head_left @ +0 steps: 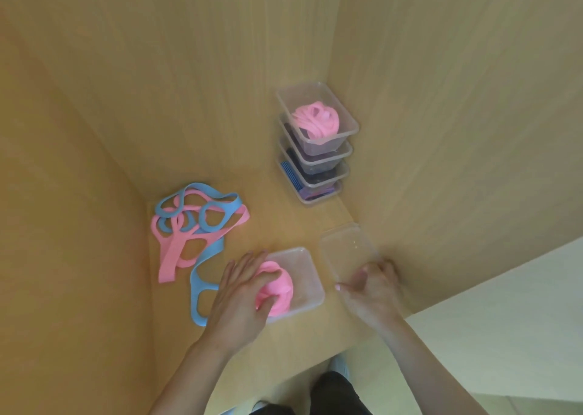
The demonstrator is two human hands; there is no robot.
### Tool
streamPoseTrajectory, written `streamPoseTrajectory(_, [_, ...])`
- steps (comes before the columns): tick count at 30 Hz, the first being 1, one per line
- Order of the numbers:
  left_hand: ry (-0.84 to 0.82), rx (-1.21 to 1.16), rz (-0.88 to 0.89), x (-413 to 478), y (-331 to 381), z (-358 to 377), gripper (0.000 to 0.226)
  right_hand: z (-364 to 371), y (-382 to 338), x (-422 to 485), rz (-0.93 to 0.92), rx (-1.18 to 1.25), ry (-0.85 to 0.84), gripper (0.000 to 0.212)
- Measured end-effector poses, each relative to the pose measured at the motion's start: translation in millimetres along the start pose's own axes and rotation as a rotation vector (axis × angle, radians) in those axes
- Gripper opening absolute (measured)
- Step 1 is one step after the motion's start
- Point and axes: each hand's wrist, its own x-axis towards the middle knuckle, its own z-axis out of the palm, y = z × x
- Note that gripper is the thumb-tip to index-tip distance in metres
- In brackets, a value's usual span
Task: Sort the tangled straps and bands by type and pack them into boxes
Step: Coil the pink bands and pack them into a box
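Pink band coil sits in the near clear box, with the left hand wrapped round it. The lid lies just right of the box, and the right hand pinches its near edge. Farther left is the tangled pile. Can't really make out what's in the far stack's lower boxes.

The left hand covers much of the pink band in the box, so its grip stays hidden. One loop of the blue strap slips under that wrist. The right hand hides the lid's near corner. In the stack, the lower boxes' dark contents are unreadable. Both forearms run off the bottom edge.
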Motion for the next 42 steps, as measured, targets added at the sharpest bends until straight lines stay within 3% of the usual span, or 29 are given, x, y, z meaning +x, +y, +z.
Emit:
streamPoseTrajectory(5, [0.005,-0.022,-0.008,0,1,0,0.046,-5,-2,-4,-0.036,0.133,0.068,0.038])
streamPoseTrajectory(10, [0.016,-0.062,-0.024,6,4,-6,0.037,-21,-13,-26,-0.339,0.105,0.247,0.013])
streamPoseTrajectory(17, [0.064,-0.154,-0.107,10,15,-20,0.025,-29,-26,-42,-0.631,0.078,0.453,0.023])
streamPoseTrajectory(21, [0.183,-0.291,-0.196,10,21,-26,0.035,-27,-25,-45,-0.736,0.126,0.452,0.03])
streamPoseTrajectory(24, [0.284,-0.371,-0.197,9,28,-33,0.056,-28,-29,-49,-0.781,0.182,0.47,0.016])
streamPoseTrajectory(26, [0.326,-0.311,-0.096,9,28,-38,0.053,-30,-33,-50,-0.799,0.226,0.466,0.01])
streamPoseTrajectory(29, [0.376,-0.229,-0.006,8,28,-47,0.02,-37,-38,-48,-0.824,0.335,0.436,0.015])
streamPoseTrajectory(31, [0.417,-0.232,0.028,5,30,-50,0.012,-43,-43,-48,-0.868,0.387,0.449,0.015])
streamPoseTrajectory(35, [0.478,-0.368,-0.045,3,40,-56,0.016,-49,-53,-48,-0.879,0.455,0.471,0.01])
streamPoseTrajectory(37, [0.495,-0.399,-0.079,4,41,-61,0.02,-50,-57,-47,-0.842,0.476,0.462,0.019])
streamPoseTrajectory(42, [0.487,-0.673,-0.211,-1,38,-70,0.019,-49,-61,-38,-0.573,0.758,0.446,0.013])
